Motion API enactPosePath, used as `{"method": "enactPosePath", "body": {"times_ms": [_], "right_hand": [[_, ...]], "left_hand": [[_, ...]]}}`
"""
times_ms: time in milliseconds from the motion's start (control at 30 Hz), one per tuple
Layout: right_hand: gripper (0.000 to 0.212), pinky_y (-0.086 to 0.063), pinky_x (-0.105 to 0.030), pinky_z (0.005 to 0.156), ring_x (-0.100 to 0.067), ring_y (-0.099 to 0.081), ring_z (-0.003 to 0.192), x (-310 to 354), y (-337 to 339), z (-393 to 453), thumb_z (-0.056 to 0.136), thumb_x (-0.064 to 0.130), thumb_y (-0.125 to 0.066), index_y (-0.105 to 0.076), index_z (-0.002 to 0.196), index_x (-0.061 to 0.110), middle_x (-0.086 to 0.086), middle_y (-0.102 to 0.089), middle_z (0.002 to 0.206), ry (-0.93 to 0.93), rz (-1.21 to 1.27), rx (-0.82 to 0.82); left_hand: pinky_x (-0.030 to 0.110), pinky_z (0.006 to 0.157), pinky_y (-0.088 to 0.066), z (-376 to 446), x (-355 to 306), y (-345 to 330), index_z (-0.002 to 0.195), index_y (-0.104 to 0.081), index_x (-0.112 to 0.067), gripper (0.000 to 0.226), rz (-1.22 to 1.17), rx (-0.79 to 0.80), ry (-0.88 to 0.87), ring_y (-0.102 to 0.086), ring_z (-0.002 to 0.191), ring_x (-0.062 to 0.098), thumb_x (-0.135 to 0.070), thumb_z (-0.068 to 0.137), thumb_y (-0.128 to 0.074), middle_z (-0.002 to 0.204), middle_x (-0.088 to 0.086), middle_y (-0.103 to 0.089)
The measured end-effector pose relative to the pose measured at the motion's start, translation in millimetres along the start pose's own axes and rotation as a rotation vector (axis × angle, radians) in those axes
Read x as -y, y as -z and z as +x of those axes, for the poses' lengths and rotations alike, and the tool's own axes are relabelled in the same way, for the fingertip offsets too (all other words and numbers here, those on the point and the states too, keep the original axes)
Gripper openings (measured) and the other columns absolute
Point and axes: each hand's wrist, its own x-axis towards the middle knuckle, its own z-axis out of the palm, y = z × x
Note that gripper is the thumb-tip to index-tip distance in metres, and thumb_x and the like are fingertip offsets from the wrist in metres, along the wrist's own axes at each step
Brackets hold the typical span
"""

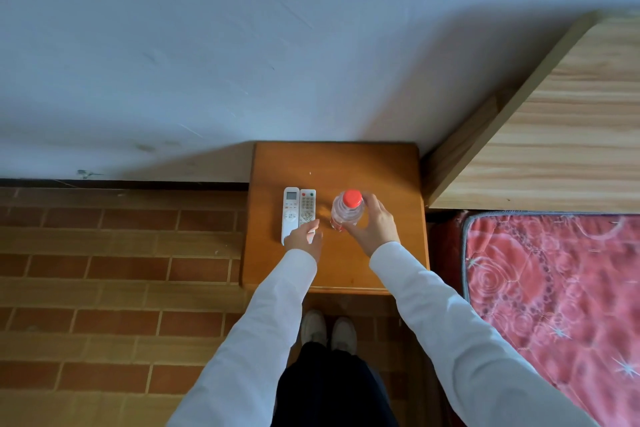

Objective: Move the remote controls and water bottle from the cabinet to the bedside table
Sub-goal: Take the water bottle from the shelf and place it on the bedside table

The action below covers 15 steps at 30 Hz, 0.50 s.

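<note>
Two remote controls lie side by side on the brown bedside table (pixel 381 166): a white one with a small screen (pixel 290 210) on the left and a grey-keyed one with red and green buttons (pixel 307 206) to its right. My left hand (pixel 306 237) rests on their near ends, fingers curled over the right remote's lower end. A clear water bottle with a red cap (pixel 347 210) stands upright to the right of the remotes. My right hand (pixel 375 224) wraps around the bottle's right side.
The table stands against a pale wall. A wooden headboard (pixel 561 121) and a bed with a red patterned mattress (pixel 554 288) are on the right. Brick-pattern floor (pixel 121 270) lies to the left. My shoes (pixel 329 329) are just before the table's front edge.
</note>
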Motion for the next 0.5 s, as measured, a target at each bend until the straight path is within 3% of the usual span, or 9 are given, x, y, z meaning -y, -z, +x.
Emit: {"method": "enactPosePath", "body": {"times_ms": [100, 300, 500], "right_hand": [[0.07, -0.045, -0.03, 0.092, -0.024, -0.053, 0.119, 7.5, 11.5, -9.8, 0.075, 0.03, -0.077, -0.04, 0.133, 0.02, -0.005, -0.053, 0.134, -0.043, -0.061, 0.019], [0.063, -0.037, -0.037, 0.107, -0.025, -0.039, 0.134, 29.7, 58.8, -42.5, 0.085, 0.023, -0.066, -0.034, 0.139, 0.017, -0.007, -0.043, 0.144, -0.063, -0.267, 0.05], [0.055, -0.026, -0.036, 0.115, -0.024, -0.027, 0.141, 79.6, 123.3, -86.6, 0.093, 0.024, -0.055, -0.034, 0.142, 0.014, -0.006, -0.038, 0.149, 0.052, -0.316, -0.018]], "left_hand": [[0.034, 0.094, -0.05, -19.1, 2.4, 16.1, 0.135, -0.046, -0.024, 0.046, 0.079, -0.009, -0.019, -0.051, 0.123, 0.031, -0.018, 0.091, -0.056, 0.145, 0.008, -0.042], [0.034, 0.094, -0.049, -68.9, -13.3, 58.3, 0.137, -0.044, -0.024, 0.05, 0.367, -0.039, -0.218, -0.052, 0.123, 0.027, -0.019, 0.089, -0.059, 0.143, 0.004, -0.046], [0.036, 0.1, -0.046, -130.2, -51.9, 111.0, 0.138, -0.042, -0.023, 0.051, 0.585, -0.116, -0.474, -0.046, 0.128, 0.024, -0.021, 0.09, -0.058, 0.141, 0.003, -0.047]]}}
